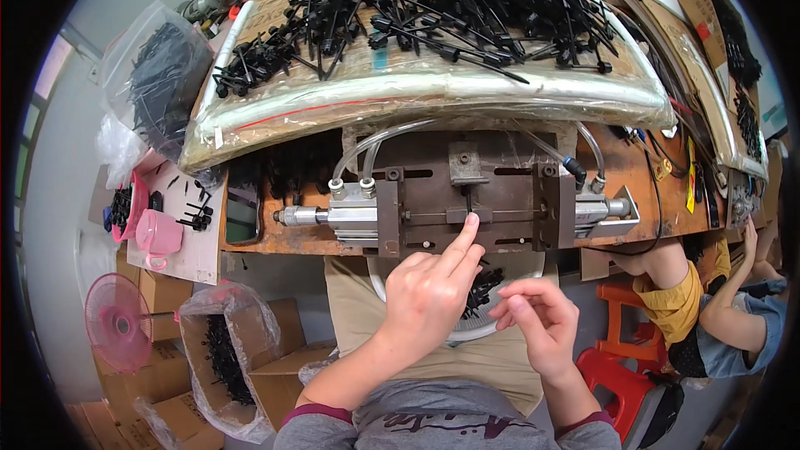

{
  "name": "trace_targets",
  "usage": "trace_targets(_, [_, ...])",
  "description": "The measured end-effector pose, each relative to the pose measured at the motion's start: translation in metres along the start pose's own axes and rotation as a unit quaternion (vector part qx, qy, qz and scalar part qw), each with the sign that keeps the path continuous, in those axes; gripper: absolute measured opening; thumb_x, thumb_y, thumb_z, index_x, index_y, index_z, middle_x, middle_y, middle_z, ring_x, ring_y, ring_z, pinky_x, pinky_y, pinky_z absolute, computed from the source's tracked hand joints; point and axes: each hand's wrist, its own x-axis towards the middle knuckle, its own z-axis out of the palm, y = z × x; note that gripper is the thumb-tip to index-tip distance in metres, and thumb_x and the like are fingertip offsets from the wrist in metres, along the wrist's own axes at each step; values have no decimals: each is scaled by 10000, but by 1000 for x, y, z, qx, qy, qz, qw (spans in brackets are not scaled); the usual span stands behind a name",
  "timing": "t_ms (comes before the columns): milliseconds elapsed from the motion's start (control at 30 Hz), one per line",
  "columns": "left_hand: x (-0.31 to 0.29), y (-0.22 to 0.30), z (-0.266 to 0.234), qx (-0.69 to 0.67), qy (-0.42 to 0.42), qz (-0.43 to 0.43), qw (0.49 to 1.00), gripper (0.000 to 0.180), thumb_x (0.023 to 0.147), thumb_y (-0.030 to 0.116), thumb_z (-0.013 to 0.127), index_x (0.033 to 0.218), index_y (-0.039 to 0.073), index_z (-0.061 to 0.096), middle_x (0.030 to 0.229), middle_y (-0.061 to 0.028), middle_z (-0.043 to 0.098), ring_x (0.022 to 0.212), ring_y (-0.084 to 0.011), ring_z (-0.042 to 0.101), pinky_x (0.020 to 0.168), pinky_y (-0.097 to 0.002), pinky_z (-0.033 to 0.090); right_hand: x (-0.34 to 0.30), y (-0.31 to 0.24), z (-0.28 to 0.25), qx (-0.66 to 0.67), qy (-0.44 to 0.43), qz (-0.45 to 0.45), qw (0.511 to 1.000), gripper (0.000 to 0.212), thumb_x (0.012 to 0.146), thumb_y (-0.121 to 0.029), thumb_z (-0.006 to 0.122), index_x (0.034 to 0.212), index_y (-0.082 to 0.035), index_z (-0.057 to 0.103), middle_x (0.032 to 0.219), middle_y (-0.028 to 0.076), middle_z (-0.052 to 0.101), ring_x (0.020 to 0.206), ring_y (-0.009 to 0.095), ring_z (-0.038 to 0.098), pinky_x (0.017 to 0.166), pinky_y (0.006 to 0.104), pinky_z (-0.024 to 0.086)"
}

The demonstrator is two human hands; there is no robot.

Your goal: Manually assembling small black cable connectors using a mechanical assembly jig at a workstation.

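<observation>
Left index finger at a slim black part in the clamping fixture

The slim black part lies in the middle of the clamping fixture, at the near edge of the tabletop. Its long axis runs front to back, square to the line between the two silver cylinders. The far end meets the pale metal block; the near end points toward the person and reaches a small dark crosspiece.

The left hand stretches its index finger onto the crosspiece, the other fingers bent; its palm is turned away, so I cannot tell whether it holds anything. The right hand is half-curled with no visible grip, in front of the tabletop's near edge, near a white basin of black pieces. Along the tabletop's far side, a plastic-wrapped board carries a heap of black stemmed parts, pointing every way.
</observation>
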Motion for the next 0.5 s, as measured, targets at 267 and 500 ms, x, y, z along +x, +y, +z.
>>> trace_targets(267, [2,1,-2,0,-5,-7,1000,224,695,109,774,903,62,704,1190,-102,674,535,-181,616,546,-262,497,75,-55,-4,-129,84,-207,966,144,923,-36,602,1039,46,629,846,78,679,692,83,609,608,210,483])
trace_targets(500, [2,2,-5,-3,-16,-13,1000,205,696,101,773,886,60,706,1197,-97,671,520,-183,603,538,-260,496,179,-116,6,-467,78,-345,810,242,738,-124,738,950,-31,667,915,66,672,728,218,628,658,335,500])
